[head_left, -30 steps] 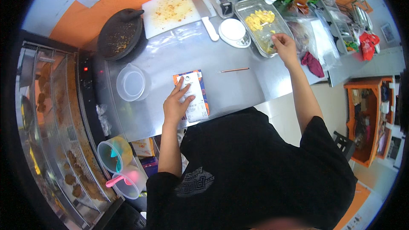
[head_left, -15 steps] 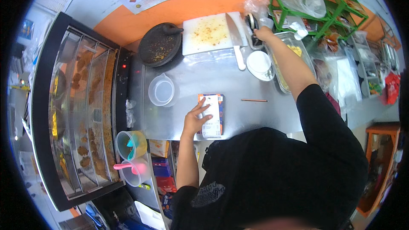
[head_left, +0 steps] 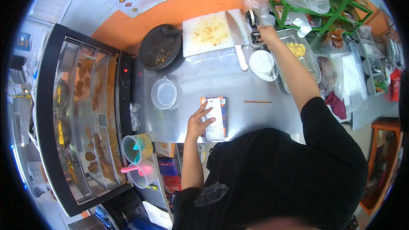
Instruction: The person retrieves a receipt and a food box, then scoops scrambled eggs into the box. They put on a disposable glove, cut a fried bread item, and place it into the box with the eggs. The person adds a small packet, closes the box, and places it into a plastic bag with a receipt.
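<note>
My left hand (head_left: 197,122) lies with its fingers spread on a white printed slip (head_left: 216,123). The slip rests on a dark blue and orange flat box (head_left: 223,113) near the table's front edge. At the back right, my right hand (head_left: 268,36) has its fingers bent together at the near end of a black tape dispenser (head_left: 252,18). Whatever those fingers pinch is too small to make out. Just below that hand sits a white round-lidded tub (head_left: 261,61). A glass dish (head_left: 313,66) with yellow food lies under my right forearm.
A large knife (head_left: 238,44) lies on a white cutting board (head_left: 200,38). Left of it stands a dark stone mortar (head_left: 155,53). A clear jug (head_left: 163,93) and a pencil (head_left: 257,101) are on the steel table. A heated display case (head_left: 85,119) borders the left; green racks (head_left: 326,19) stand back right.
My right hand has shifted slightly toward me along the tape dispenser. The left hand stays on the slip and box. The whole view has shifted a little.
</note>
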